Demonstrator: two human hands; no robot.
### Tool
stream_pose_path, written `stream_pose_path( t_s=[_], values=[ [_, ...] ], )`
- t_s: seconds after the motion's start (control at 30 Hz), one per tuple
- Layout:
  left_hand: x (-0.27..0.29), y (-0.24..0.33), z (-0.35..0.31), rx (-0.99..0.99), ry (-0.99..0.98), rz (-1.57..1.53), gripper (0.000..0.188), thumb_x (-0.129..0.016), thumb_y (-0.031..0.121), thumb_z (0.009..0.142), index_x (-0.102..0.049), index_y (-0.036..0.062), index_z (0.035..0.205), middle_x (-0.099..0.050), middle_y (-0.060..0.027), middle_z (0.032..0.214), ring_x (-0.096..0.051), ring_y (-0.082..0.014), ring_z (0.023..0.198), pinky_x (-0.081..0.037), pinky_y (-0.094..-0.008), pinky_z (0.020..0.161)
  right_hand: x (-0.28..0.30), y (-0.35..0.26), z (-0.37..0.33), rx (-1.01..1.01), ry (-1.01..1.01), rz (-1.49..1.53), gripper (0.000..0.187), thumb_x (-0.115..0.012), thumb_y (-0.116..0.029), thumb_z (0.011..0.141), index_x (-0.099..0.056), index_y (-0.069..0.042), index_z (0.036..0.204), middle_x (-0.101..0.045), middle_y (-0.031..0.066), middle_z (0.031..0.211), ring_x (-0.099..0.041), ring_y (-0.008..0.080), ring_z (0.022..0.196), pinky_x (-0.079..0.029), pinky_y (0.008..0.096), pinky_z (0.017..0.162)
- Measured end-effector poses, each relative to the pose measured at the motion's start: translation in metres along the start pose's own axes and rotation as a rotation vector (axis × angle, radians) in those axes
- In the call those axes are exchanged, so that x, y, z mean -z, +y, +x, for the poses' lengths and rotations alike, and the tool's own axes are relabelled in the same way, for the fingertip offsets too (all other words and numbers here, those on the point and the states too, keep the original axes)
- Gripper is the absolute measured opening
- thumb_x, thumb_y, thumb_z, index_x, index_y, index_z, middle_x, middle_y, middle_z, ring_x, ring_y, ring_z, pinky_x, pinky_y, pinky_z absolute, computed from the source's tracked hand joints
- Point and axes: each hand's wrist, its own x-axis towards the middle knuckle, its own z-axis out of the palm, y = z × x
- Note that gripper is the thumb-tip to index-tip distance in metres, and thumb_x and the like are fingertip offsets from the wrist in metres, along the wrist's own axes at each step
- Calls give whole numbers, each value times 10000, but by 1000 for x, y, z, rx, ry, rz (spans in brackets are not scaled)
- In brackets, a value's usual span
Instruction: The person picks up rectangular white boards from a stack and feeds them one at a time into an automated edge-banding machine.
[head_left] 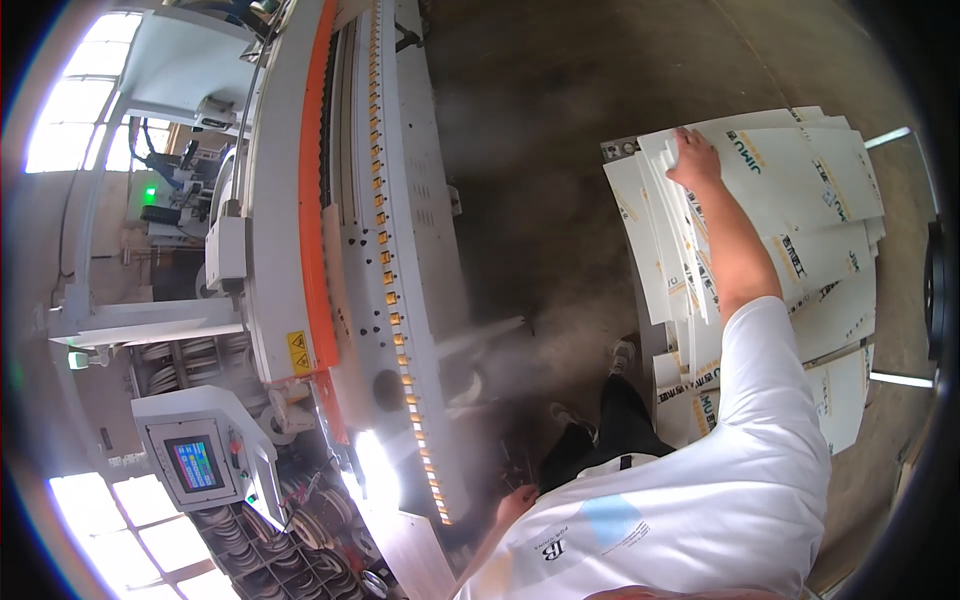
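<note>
Out to the right, my right hand (695, 160) is closed over the near-left edge of a white panel (760, 165) at the top of a stack. Several white panels with printed film lie fanned and uneven under it, their edges showing along the left side. My left hand (516, 503) is low, beside my waist, apart from the panels and close to the machine's near end. Its fingers look small and blurred, so their state and anything in them are unclear.
A long grey machine with an orange strip (318, 190) and a row of yellow-tipped rollers (390, 300) runs along the left. Its control screen (194, 465) is lit. Coils of edge strip (300, 545) fill a rack below. My feet (622, 355) stand on brown floor between machine and stack.
</note>
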Motion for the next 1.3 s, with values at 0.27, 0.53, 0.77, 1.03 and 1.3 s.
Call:
stream_pose_path(
  t_s=[0.27,0.53,0.77,1.03,1.3],
  values=[
    [7,12,27,-95,-108,-2,361,-646,406,907,-676,185,1191,-731,-132,1001,-708,-276,925,-548,-373,793,-21,7,-36,115,59,47,473,-794,-324,691,-641,-150,1103,-603,30,1211,-499,245,1223,-420,428,1008],
    [29,35,96,-246,-108,7,352,-656,389,916,-676,163,1186,-735,-131,978,-718,-260,913,-557,-357,781,-47,64,-228,22,370,342,423,-745,-350,803,-642,-127,1147,-635,62,1228,-538,278,1215,-416,434,1047],
    [48,52,117,-335,-100,130,345,-632,395,919,-683,170,1175,-732,-125,986,-713,-269,909,-555,-373,797,-80,174,-335,-1186,185,493,787,-746,-542,786,-511,3,1303,-651,154,1194,-627,303,1093,-480,459,944],
    [70,69,190,-824,24,300,298,-582,350,947,-689,148,1138,-719,-110,988,-691,-292,921,-538,-389,813,-103,126,-340,-1114,-47,1610,706,-688,-617,827,-558,-107,1297,-619,44,1237,-597,211,1117,-477,459,841],
    [60,245,162,-472,-387,-545,320,-579,310,990,-641,46,1160,-690,-82,1083,-659,-179,953,-535,-327,790,-118,-33,-425,-816,-333,2126,550,-627,-373,962,-480,-43,1376,-606,88,1292,-644,239,1095,-539,389,905]
  ],
)
